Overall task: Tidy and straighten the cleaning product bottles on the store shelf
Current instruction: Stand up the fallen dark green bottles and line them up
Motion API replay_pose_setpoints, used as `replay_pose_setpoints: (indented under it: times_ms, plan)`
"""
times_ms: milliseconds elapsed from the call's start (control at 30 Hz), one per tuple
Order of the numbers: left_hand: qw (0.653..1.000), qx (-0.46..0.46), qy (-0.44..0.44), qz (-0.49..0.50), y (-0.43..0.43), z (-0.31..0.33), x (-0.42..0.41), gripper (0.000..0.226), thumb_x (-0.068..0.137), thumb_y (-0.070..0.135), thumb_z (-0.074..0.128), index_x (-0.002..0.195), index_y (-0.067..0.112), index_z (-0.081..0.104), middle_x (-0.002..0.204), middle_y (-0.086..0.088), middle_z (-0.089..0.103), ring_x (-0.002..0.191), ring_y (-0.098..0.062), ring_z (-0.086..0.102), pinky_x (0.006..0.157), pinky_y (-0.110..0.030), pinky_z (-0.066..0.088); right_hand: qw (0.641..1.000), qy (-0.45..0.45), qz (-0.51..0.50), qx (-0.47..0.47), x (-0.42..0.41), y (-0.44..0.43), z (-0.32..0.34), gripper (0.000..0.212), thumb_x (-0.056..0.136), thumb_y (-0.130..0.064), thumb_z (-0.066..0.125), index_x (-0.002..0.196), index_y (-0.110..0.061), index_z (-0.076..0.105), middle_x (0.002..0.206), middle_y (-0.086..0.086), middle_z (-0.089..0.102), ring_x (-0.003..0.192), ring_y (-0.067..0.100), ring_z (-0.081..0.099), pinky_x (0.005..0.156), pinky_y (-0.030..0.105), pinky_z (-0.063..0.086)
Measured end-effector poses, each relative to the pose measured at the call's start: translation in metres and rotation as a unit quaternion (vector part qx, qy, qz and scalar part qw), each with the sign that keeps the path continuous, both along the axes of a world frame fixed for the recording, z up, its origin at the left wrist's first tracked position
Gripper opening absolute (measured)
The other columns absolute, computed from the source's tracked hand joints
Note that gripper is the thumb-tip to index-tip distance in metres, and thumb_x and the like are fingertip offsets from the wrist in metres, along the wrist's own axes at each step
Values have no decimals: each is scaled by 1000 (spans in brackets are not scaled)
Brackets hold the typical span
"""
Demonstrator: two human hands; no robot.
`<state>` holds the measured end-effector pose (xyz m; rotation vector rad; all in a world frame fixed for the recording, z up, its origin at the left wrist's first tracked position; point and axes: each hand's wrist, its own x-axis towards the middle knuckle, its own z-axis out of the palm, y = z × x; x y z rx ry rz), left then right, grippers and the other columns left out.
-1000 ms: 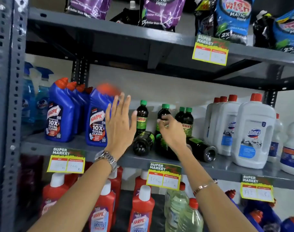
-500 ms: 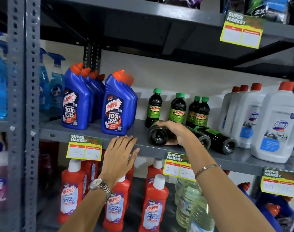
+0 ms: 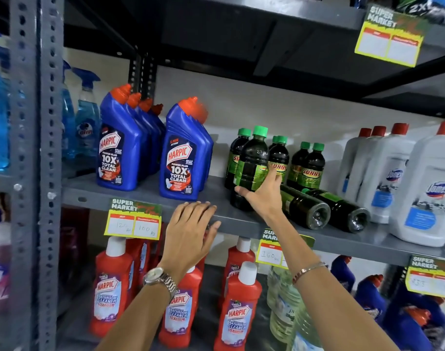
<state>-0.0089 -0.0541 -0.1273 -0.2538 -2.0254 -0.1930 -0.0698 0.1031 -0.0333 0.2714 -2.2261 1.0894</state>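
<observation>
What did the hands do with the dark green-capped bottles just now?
The right hand took hold of one dark bottle that was lying on its side and stood it upright at the front of the shelf. The left hand dropped from beside the blue Harpic bottle to the shelf edge. Two more dark bottles still lie on their sides; the white jugs stayed put.

Grey slotted-steel shelving [image 3: 241, 224] with a perforated upright [image 3: 36, 148] stands against a plain pale wall [image 3: 279, 107].
</observation>
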Motion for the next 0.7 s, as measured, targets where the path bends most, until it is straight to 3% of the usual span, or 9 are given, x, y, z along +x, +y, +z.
replay_pose_setpoints:
  times_ms: [133, 233, 300, 400, 467, 533, 600, 700]
  plan:
    - [999, -19, 22, -14, 6, 0, -2, 38, 91, 34, 42, 113, 12, 64, 115, -5, 66, 108, -22, 60, 98, -36, 36, 999, -14, -22, 25, 1, 4, 6, 102, 65, -50, 74, 142, -14, 16, 141, 17, 30, 128, 36, 38, 99, 46, 38]
    - [998, -35, 35, -26, 8, 1, -7, 36, 91, 35, 43, 108, 12, 66, 107, -4, 69, 100, -22, 63, 91, -34, 39, 982, 38, 94, -159, 1, 9, 39, 81, 79, -37, 65, 143, -16, 20, 147, 14, 31, 129, 26, 37, 101, 35, 32]
    - [999, -31, 37, -23, 8, 0, -9, 35, 91, 36, 44, 106, 14, 67, 105, -2, 70, 96, -20, 64, 87, -33, 39, 964, -5, 181, -196, -3, 15, 66, 66, 84, -23, 56, 142, -16, 25, 144, 11, 37, 122, 17, 39, 96, 30, 31]
    - [999, -28, 42, -18, 8, -3, -12, 35, 91, 37, 43, 106, 15, 66, 105, 0, 69, 96, -19, 63, 89, -32, 39, 962, -92, 223, -128, -9, 18, 83, 51, 85, -13, 50, 134, -13, 38, 111, -2, 57, 118, 21, 45, 92, 34, 36]
    - [998, -23, 48, -20, 9, -5, -13, 35, 91, 37, 44, 106, 15, 66, 105, -1, 69, 96, -19, 63, 89, -32, 38, 971, -85, 198, -101, -12, 21, 82, 43, 84, -16, 54, 125, -13, 45, 93, -7, 55, 108, 19, 53, 86, 31, 43]
    - [998, -18, 53, -22, 9, -5, -14, 35, 91, 37, 44, 105, 15, 66, 104, -1, 70, 95, -19, 63, 89, -32, 37, 979, -59, 169, -101, -14, 22, 79, 45, 77, -26, 68, 116, -16, 48, 96, -4, 57, 90, 9, 56, 78, 28, 48]
    - [998, -18, 54, -21, 10, -5, -15, 35, 91, 37, 44, 105, 15, 66, 104, -1, 69, 96, -19, 63, 89, -32, 37, 989, -19, 117, -91, -14, 21, 77, 60, 63, -40, 79, 110, -17, 50, 97, -4, 58, 86, 7, 56, 76, 25, 45]
    - [998, -20, 49, -17, 10, -5, -14, 35, 91, 37, 44, 106, 15, 66, 105, -1, 69, 96, -19, 63, 90, -32, 36, 998, 1, 58, -27, -14, 18, 78, 86, 56, -56, 78, 123, -13, 44, 118, 5, 55, 104, 19, 54, 90, 33, 46]
